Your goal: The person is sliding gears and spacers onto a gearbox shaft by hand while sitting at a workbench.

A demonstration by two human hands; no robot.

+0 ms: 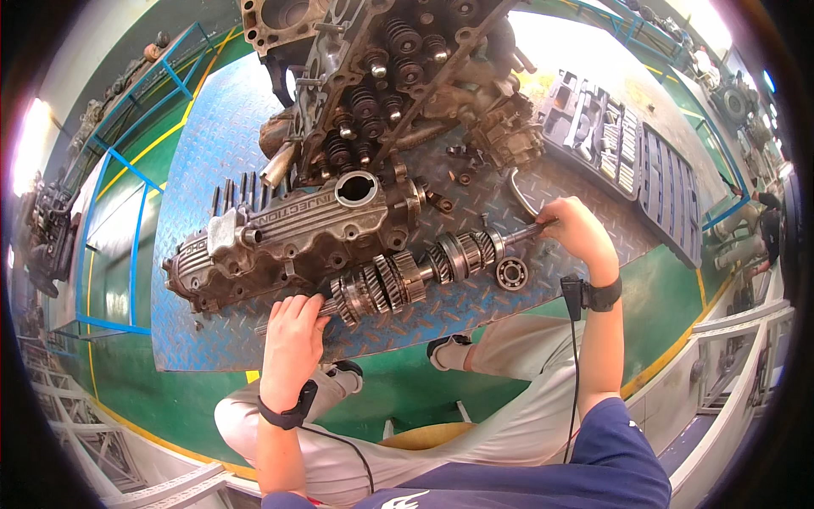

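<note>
A transmission shaft [394,287] carrying several helical gears lies slantwise along the near part of the metal-topped table. Its left end is gripped by my left hand [292,338], with the fingers wrapped round it. At the thin right end, the fingers of my right hand [580,234] close on the bare shaft. Just below the shaft, near my right hand, a loose ball bearing [511,273] rests flat on the table. A curved metal piece [523,193] lies beyond that end. Behind the gears sits a ribbed metal valve cover [297,227], close to the shaft.
A large engine [381,93] with exposed valve springs stands at the back centre. To the right lie an opened tool case [585,127] and its slotted lid [668,187]. Small metal parts [439,200] are scattered near the engine. The tread-plate table [203,339] ends before my knees.
</note>
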